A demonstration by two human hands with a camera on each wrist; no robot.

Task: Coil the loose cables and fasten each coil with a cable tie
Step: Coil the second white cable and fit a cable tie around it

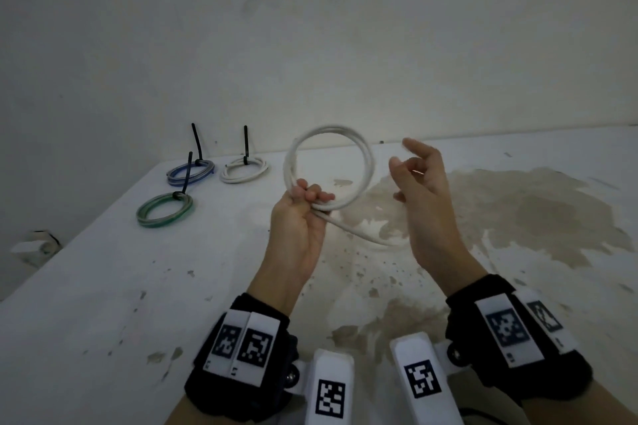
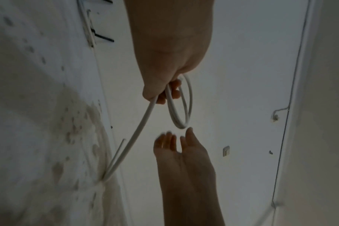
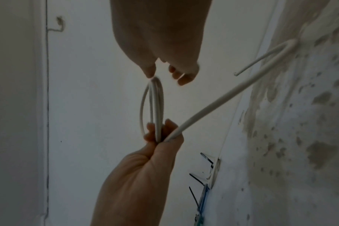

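My left hand [image 1: 310,195] grips a white cable coil [image 1: 370,166] of a few loops at its lower edge and holds it upright above the table. The cable's loose tail [image 1: 355,233] runs from that fist down to the stained tabletop, where its end bends back. My right hand [image 1: 411,166] hovers just right of the coil with relaxed fingers and holds nothing. In the right wrist view, the right hand [image 3: 164,71] has its thumb tip at the coil [image 3: 157,104], with the left hand [image 3: 161,134] below. In the left wrist view, the left hand [image 2: 164,91] clasps the coil [image 2: 181,125].
Three tied coils lie at the table's far left, each with a black tie sticking up: a blue coil [image 1: 191,172], a white coil [image 1: 244,169] and a green coil [image 1: 164,209]. The white table [image 1: 103,286] stands against a wall and has brown stains on its right half.
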